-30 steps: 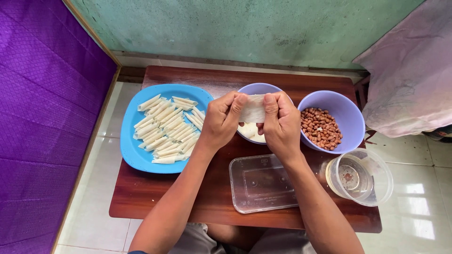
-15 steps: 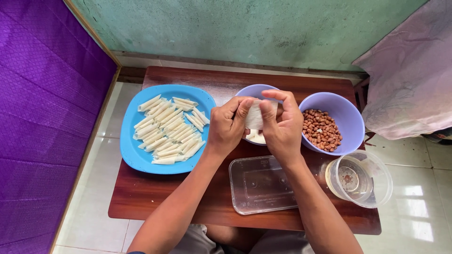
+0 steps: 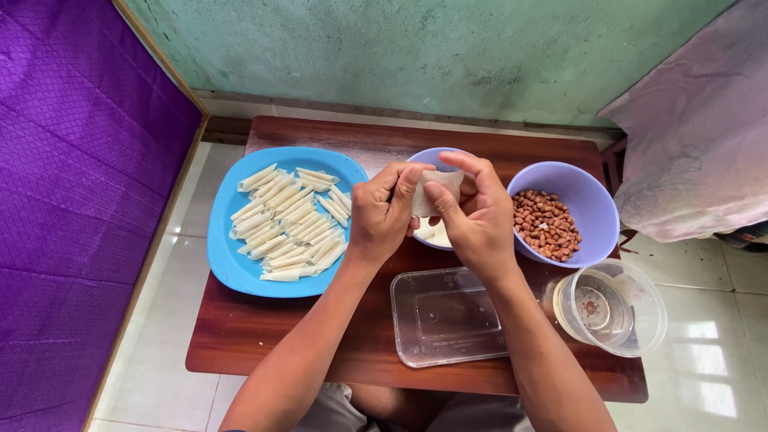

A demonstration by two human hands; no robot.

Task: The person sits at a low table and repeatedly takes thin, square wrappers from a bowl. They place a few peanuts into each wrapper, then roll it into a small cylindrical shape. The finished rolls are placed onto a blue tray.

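My left hand (image 3: 384,212) and my right hand (image 3: 476,216) meet over the middle of a small wooden table (image 3: 264,336). Both pinch a small white wrapper sheet (image 3: 432,190), folding it between fingers and thumbs. Under the hands sits a small lilac bowl (image 3: 436,156) with more white wrappers in it, mostly hidden. To the left lies a blue plate (image 3: 232,264) holding several thin white rolled sticks (image 3: 288,224). On the right stands a larger lilac bowl (image 3: 596,208) of brown peanuts (image 3: 544,224).
A clear plastic rectangular lid or box (image 3: 448,316) lies near the table's front edge. A round clear container (image 3: 612,308) sits at the front right corner. A purple quilted panel (image 3: 72,184) fills the left; pink cloth (image 3: 696,136) hangs at right.
The flat wrapper held spread between both hands has been folded narrower. My fingers have closed in around it, and the hands stayed over the small bowl.
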